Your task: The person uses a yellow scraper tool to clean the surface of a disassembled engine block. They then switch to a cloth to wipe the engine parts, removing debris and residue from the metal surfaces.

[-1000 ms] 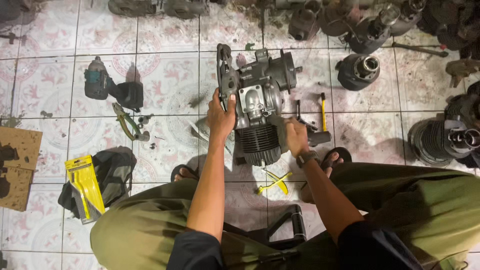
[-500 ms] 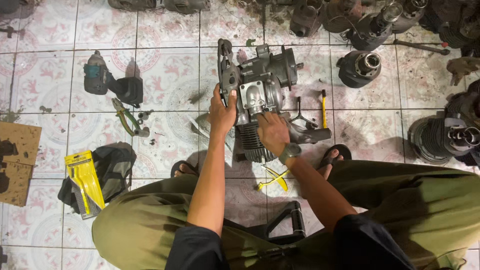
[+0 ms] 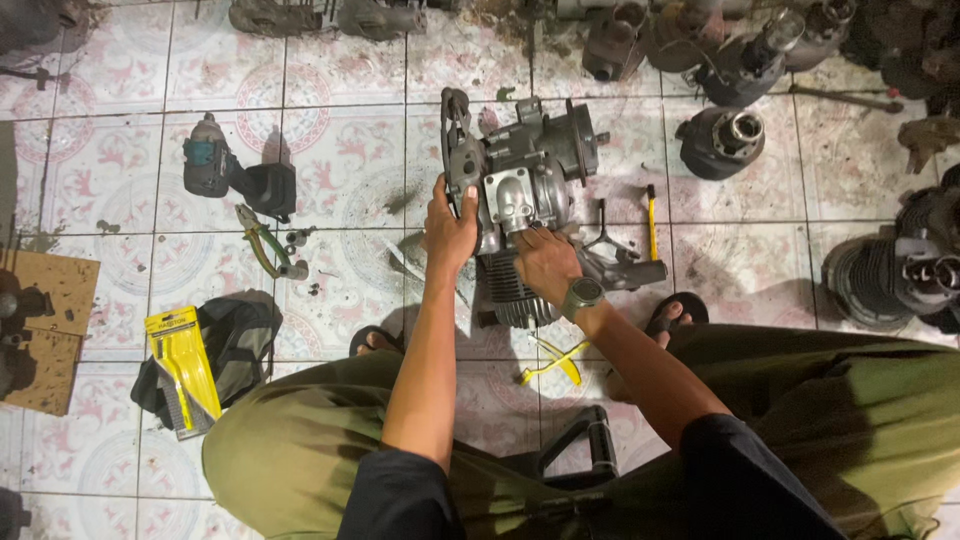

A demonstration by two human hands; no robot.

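Note:
A grey motorcycle engine block [image 3: 525, 180] stands on the tiled floor in front of me, with a finned cylinder [image 3: 503, 292] at its near end. My left hand [image 3: 449, 228] grips the block's left side cover. My right hand [image 3: 545, 262], with a watch on the wrist, presses against the lower front of the block, fingers curled on the casing just above the cylinder fins. I sit low, my knees in olive trousers spread either side.
A cordless impact driver [image 3: 232, 173] and pliers [image 3: 261, 240] lie at the left, a yellow tool pack [image 3: 182, 368] on a dark bag below them. A yellow-handled tool [image 3: 651, 217] lies right of the engine. More engine parts [image 3: 726, 138] and cylinders [image 3: 885, 275] line the back and right.
My right hand has moved left from beside the cylinder onto the lower front of the engine block. My left hand has kept its grip on the side cover.

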